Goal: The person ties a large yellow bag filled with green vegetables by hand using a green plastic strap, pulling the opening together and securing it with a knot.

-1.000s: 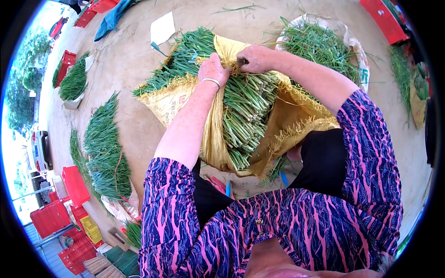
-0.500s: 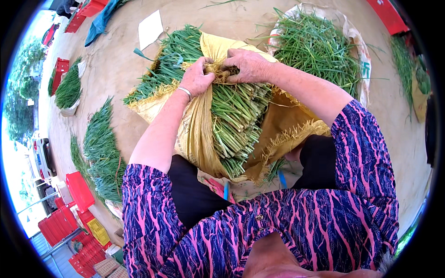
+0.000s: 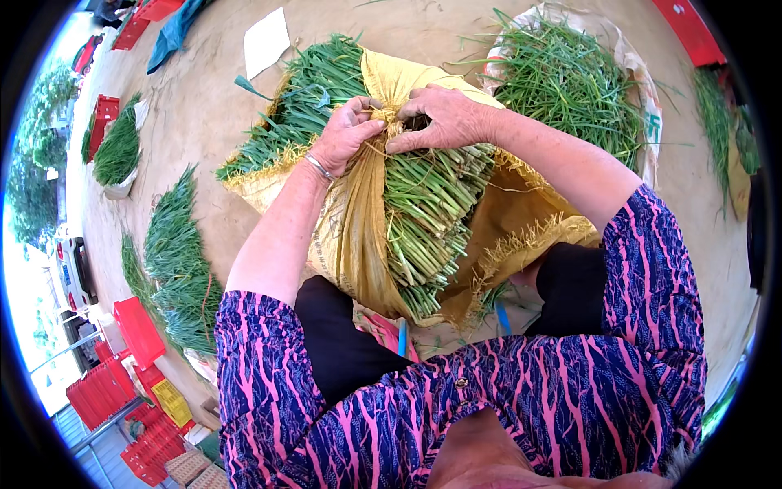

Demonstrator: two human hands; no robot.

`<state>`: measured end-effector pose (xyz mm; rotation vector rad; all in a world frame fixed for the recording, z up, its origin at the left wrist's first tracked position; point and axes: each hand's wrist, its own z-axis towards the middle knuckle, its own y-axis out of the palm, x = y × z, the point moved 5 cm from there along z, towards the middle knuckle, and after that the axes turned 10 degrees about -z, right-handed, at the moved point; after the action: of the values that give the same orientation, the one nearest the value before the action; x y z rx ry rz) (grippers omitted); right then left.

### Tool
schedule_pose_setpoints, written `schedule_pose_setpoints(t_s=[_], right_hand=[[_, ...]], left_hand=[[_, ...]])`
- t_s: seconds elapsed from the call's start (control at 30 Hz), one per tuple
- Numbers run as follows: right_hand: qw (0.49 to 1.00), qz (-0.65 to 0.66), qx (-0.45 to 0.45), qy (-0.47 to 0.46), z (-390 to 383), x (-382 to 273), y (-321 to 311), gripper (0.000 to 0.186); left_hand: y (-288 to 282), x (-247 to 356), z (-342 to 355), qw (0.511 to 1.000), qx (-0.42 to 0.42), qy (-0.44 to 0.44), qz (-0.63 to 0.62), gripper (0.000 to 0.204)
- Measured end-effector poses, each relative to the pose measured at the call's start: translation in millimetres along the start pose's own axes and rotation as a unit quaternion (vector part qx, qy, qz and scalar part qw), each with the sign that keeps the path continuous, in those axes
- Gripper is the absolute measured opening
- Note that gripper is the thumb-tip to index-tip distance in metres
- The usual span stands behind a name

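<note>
A big bundle of long green stalks, which look like garlic chives (image 3: 436, 216), lies before me, partly wrapped in a yellow woven sack (image 3: 346, 232). Its leafy tops point to the far left, its pale cut ends toward me. Two gathered parts of the sack meet in a knot on top of the bundle. My left hand (image 3: 349, 137), with a bracelet at the wrist, pinches the knot from the left. From the right, my right hand (image 3: 444, 118) holds it with thumb and fingers. The sack's right part hangs loose with a frayed edge.
A white sack of loose greens (image 3: 566, 90) stands at the far right. More green bundles (image 3: 179, 261) lie on the left. A white sheet (image 3: 266, 42) is on the floor at the back. Red crates (image 3: 140, 332) stand at lower left, another red crate (image 3: 691, 31) at upper right.
The gathered sack ends are drawn into a tighter knot. The bundle and both hands appear slightly farther right, and my left thumb now points toward the knot.
</note>
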<state>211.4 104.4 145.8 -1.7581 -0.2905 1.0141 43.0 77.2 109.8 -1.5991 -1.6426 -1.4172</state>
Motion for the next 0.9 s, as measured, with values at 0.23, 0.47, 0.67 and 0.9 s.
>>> schedule_pose_setpoints(t_s=[0.23,0.47,0.67,0.9], right_hand=[[0.994,0.083,-0.060,0.027,10,8,-7,0.028],[0.982,0.175,-0.058,0.024,20,6,-10,0.034],[0.972,0.197,-0.108,-0.065,14,11,-13,0.026],[0.996,-0.088,-0.013,-0.026,20,-9,-12,0.049]], left_hand=[[1,-1,0,1.000,0.005,0.025,0.017,0.032],[-2,-2,-4,0.999,0.030,0.030,0.018,0.034],[-1,5,-5,0.998,0.026,0.040,0.033,0.035],[16,25,-11,0.956,0.062,0.140,0.250,0.030]])
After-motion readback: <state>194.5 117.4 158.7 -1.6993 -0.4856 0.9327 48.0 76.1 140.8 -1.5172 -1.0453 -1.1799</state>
